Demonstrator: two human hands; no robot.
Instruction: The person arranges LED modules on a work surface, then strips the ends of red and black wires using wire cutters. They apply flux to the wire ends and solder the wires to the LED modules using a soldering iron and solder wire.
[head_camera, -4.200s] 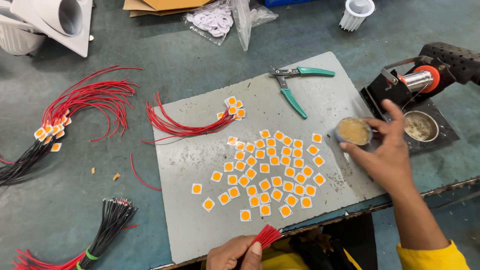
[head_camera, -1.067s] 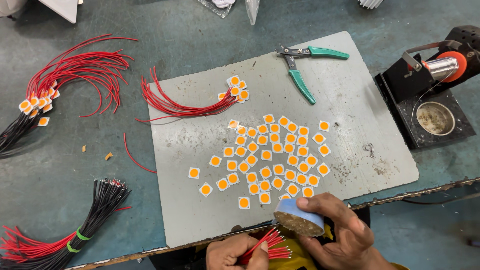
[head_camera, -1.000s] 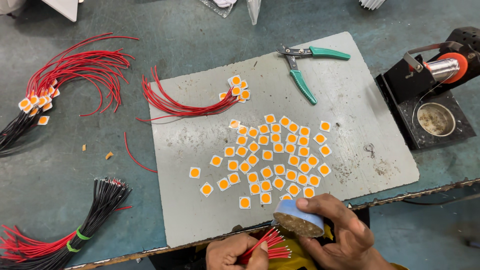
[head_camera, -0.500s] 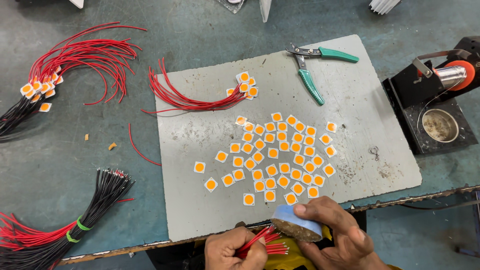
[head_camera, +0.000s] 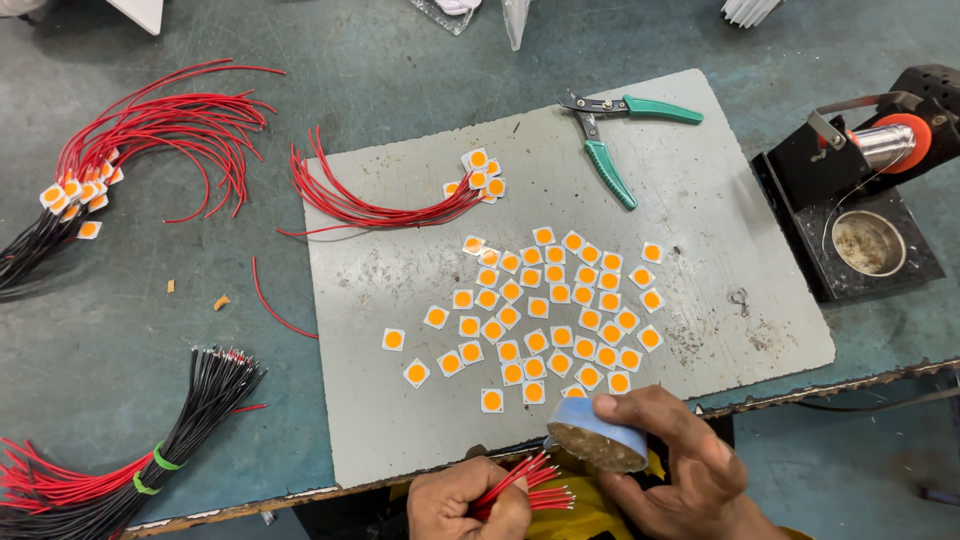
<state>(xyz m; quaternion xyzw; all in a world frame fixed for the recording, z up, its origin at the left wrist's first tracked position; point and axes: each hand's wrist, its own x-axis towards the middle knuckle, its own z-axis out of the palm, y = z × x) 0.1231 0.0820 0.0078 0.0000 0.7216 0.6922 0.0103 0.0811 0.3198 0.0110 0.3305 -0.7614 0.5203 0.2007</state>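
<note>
Right hand (head_camera: 690, 465) grips a small round blue-rimmed tin (head_camera: 597, 436) by its side wall, fingers wrapped over the rim, open face with brownish paste tilted toward the left hand. Left hand (head_camera: 470, 497) is clenched around a bunch of thin red wires (head_camera: 522, 484), stripped ends fanned out just beside the tin's mouth, touching or nearly so; cannot tell which. Both sit at the near table edge. The tin looks light and rigid, best held around the wall and clear of the paste. The wires look light and floppy, so pinch them close to the tips for control. Just beyond the grip: a grey mat (head_camera: 700, 230) scattered with small white-and-orange square chips (head_camera: 545, 310). Farther out: green-handled cutters (head_camera: 605, 160), more red wires with chips attached (head_camera: 380, 205), a soldering stand (head_camera: 860, 220) off right, and bundled black wires (head_camera: 190, 420) off left.
</note>
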